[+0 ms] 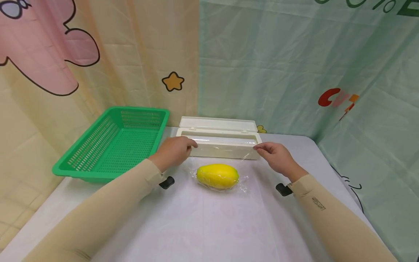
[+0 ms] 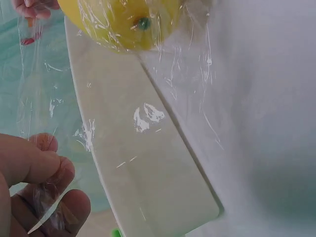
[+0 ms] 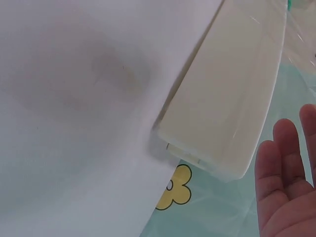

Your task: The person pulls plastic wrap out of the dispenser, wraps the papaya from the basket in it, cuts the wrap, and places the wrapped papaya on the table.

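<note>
A sheet of clear cling film (image 2: 52,106) stretches between the two hands in the left wrist view. My left hand (image 1: 176,150) pinches one side of it, the film bunched between thumb and fingers. At the other side my right hand (image 1: 276,158) holds the film between thumb and forefinger, its other fingers (image 3: 291,163) extended. Both hands are at the front of a white cling film dispenser (image 1: 226,150), whose lid (image 1: 218,123) stands raised behind a film roll (image 1: 226,139). Nearer me lies a yellow oblong fruit (image 1: 217,176), papaya-like, with loose clear film around it.
A green plastic basket (image 1: 160,131) stands on the left of the white-covered table (image 1: 209,229), beside my left forearm. Behind the table hangs a patterned curtain (image 1: 262,65), close to the dispenser's back. Dark wrist devices (image 1: 284,189) sit below both wrists.
</note>
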The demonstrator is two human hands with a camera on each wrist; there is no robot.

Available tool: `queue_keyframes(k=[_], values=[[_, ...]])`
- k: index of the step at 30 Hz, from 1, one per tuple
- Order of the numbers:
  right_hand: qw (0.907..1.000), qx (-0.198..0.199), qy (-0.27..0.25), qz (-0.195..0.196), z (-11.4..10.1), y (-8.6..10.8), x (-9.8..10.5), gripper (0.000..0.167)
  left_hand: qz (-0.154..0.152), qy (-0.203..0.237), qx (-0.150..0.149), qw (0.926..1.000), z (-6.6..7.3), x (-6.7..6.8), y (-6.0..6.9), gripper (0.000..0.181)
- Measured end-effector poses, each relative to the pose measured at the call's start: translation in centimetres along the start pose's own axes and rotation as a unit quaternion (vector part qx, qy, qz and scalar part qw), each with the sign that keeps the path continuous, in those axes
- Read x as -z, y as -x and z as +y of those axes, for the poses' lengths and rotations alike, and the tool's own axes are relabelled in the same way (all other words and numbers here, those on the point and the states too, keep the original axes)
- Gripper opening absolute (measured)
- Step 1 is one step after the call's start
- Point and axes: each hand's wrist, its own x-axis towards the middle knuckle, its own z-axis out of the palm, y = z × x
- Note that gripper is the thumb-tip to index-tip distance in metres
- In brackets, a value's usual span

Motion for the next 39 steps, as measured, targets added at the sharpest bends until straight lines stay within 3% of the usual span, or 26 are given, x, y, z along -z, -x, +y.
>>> queue_keyframes(k=[8, 15, 19, 22, 27, 32, 39], values=[[0.9974, 0.034, -0.046, -0.045, -0.3, 1.6, -0.2, 0.032, -0.014, 0.027, -0.036, 0.9989, 0.3, 0.2, 2.1, 0.024], [0.9921, 0.057, -0.077, -0.081, -0.2, 2.5, -0.5, 0.032, -0.036, 0.090, -0.040, 0.9945, 0.5, -0.6, 3.9, 0.016], [0.9902, 0.067, -0.085, -0.089, 0.0, 2.8, -0.7, 0.032, -0.042, 0.105, -0.025, 0.9933, 0.8, -1.4, 4.5, 0.039], [0.9890, 0.072, -0.091, -0.092, 0.1, 2.9, -0.7, 0.032, -0.023, 0.080, -0.023, 0.9963, 1.1, -2.2, 4.8, 0.061], [0.9876, 0.074, -0.103, -0.093, 0.0, 3.1, -0.7, 0.032, 0.041, -0.005, -0.077, 0.9962, 1.8, -3.6, 4.5, 0.079], [0.9851, 0.080, -0.118, -0.096, 0.0, 3.1, -0.5, 0.033, 0.045, -0.008, -0.117, 0.9921, 3.1, -4.8, 4.1, 0.063], [0.9829, 0.080, -0.132, -0.101, -0.1, 3.2, -0.4, 0.033, 0.036, 0.017, -0.106, 0.9936, 3.9, -5.7, 3.6, 0.048]])
